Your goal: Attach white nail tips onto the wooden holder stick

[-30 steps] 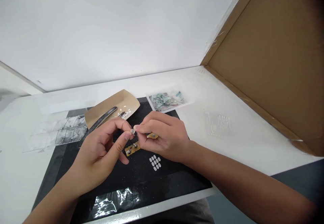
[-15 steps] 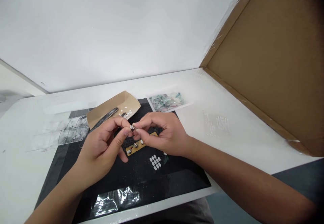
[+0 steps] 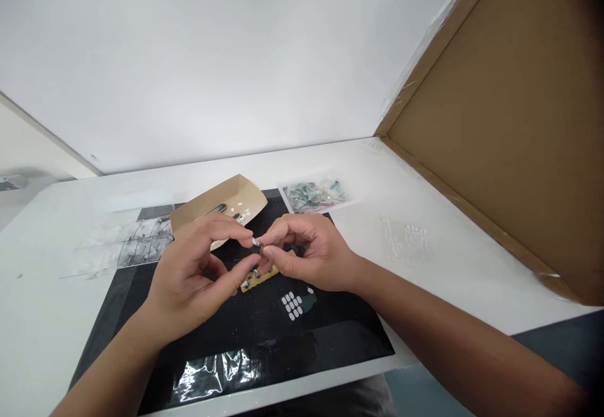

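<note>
Head view, against half a second earlier: left hand (image 3: 189, 282) and right hand (image 3: 309, 253) shifted slightly right, both pinching tiny pale nail tip (image 3: 257, 242) above yellow-brown strip (image 3: 258, 277) on black mat (image 3: 264, 335), brown paper tray (image 3: 226, 202) behind.

Both forearms are bare to the frame's edge, with no sleeve, watch or bracelet showing. The left hand (image 3: 189, 282) and right hand (image 3: 314, 253) are ungloved and ringless, with short, plain fingernails.
</note>
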The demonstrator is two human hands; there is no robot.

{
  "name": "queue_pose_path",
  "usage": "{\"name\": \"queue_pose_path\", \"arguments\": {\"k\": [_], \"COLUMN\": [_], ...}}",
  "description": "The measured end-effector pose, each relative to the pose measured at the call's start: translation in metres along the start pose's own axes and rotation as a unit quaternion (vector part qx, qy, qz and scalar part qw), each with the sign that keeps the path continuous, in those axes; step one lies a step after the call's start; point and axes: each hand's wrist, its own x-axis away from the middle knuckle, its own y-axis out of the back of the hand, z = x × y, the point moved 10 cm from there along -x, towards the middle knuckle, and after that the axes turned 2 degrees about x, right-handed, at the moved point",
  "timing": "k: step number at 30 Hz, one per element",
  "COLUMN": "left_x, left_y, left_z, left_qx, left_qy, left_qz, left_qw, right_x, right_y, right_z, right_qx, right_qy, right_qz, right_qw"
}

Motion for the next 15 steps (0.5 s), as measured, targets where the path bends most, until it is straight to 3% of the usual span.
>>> {"name": "queue_pose_path", "arguments": {"k": [6,15], "left_x": [-0.001,-0.001], "left_y": [0.003,0.001], "left_z": [-0.015,-0.025], "left_qx": [-0.041,-0.038], "left_qy": [-0.087,-0.117], "left_qz": [0.0,0.034], "left_qw": [0.995,0.992], "right_x": [0.002,0.002], "right_y": [-0.005,-0.008], "right_z": [-0.001,0.006], "right_qx": [0.004,0.015], "right_qy": [-0.024,-0.021], "right_qz": [0.033,0.052], "right_qw": [0.999,0.998]}}
